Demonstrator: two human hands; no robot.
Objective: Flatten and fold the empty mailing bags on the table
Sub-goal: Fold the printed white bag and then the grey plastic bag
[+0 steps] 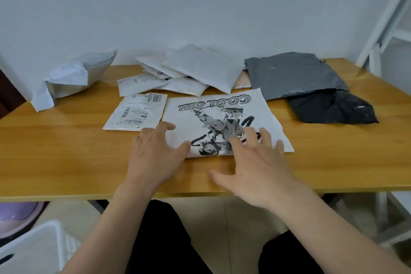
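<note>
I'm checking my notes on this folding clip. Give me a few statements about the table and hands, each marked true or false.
1. Both hands press the printed bag. True: left hand, right hand.
2. The grey bag lies on the table's left. False: on the right, over the black bag.
3. A labelled white bag lies left of the printed bag. True.
4. The crumpled bag is already flat. False: it stands puffed up.

A plain white wall [200, 2] stands behind the long worktop of yellow-brown wood [55, 162]. A white metal frame [387, 29] leans up at the right. Below are pale floor tiles [222, 218], a white plastic basket [37, 249] and a purple tub [15, 213].
</note>
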